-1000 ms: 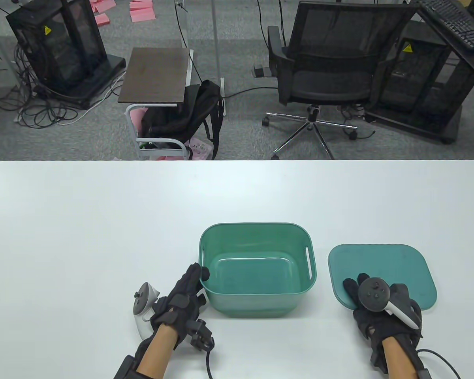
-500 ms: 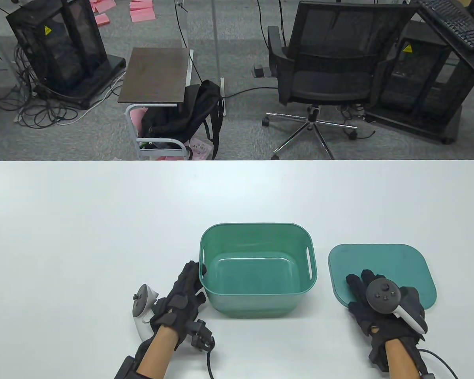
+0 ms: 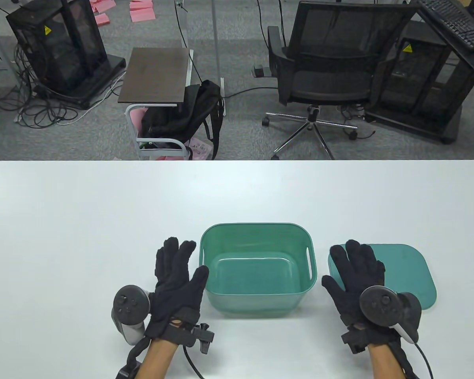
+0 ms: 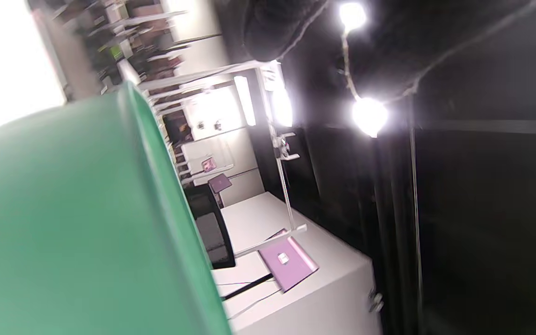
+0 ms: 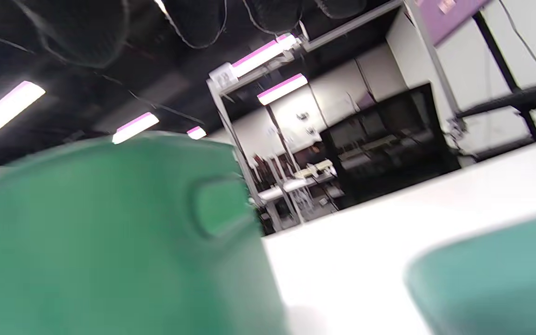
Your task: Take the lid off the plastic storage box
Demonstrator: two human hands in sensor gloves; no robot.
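The green storage box [image 3: 256, 272] stands open on the white table [image 3: 102, 205], nothing inside. Its flat green lid [image 3: 407, 268] lies on the table just right of the box. My left hand [image 3: 177, 276] is open with fingers spread, flat beside the box's left wall and holding nothing; the thumb is close to the wall. My right hand [image 3: 353, 276] is open with fingers spread over the lid's left edge, holding nothing. The left wrist view shows the box wall [image 4: 72, 223] close up. The right wrist view shows the box [image 5: 110, 242] and the lid [image 5: 496, 279].
Beyond the table's far edge are an office chair [image 3: 331, 75], a small side table [image 3: 156, 75] with a black backpack [image 3: 181, 114], and black equipment racks [image 3: 59, 47].
My left hand let go of the box's left rim and spread open. My right hand lifted off the lid, moved left and opened flat. Box and lid stayed put.
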